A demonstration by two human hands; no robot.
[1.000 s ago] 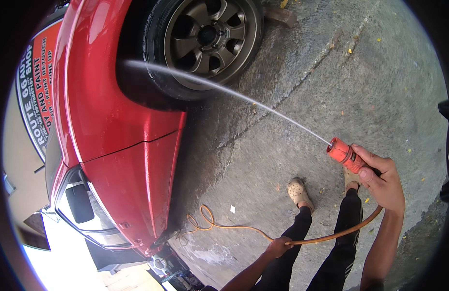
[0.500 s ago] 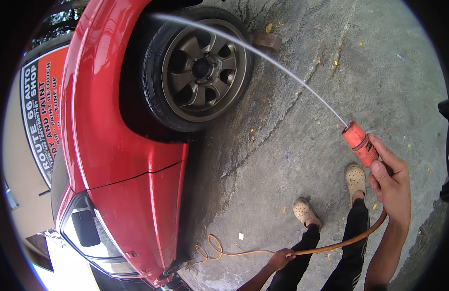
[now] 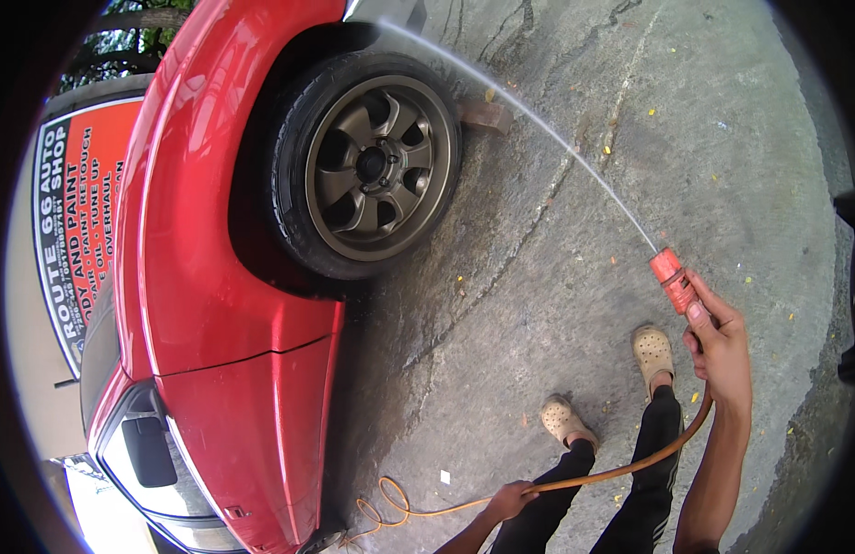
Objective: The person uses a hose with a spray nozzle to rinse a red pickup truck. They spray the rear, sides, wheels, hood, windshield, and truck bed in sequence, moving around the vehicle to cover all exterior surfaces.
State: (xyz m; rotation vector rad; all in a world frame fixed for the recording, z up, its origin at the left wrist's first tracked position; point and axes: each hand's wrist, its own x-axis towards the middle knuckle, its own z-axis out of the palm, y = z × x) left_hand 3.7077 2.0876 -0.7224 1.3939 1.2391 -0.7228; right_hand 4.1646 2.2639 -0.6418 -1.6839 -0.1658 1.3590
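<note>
My right grip (image 3: 723, 346): clamped on nozzle (image 3: 674, 280) | my left grip (image 3: 508, 501): closed round hose (image 3: 621, 473) | jet (image 3: 529, 109): over wheel (image 3: 372, 166)

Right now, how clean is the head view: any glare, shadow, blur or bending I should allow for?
Head view: sharp at centre; sun glare streaks the red car body; the wheel arch above the tyre is in deep shadow; the fisheye bends the car's edges and leaves a black rim; the water jet from the orange nozzle looks thin and slightly blurred.
</note>
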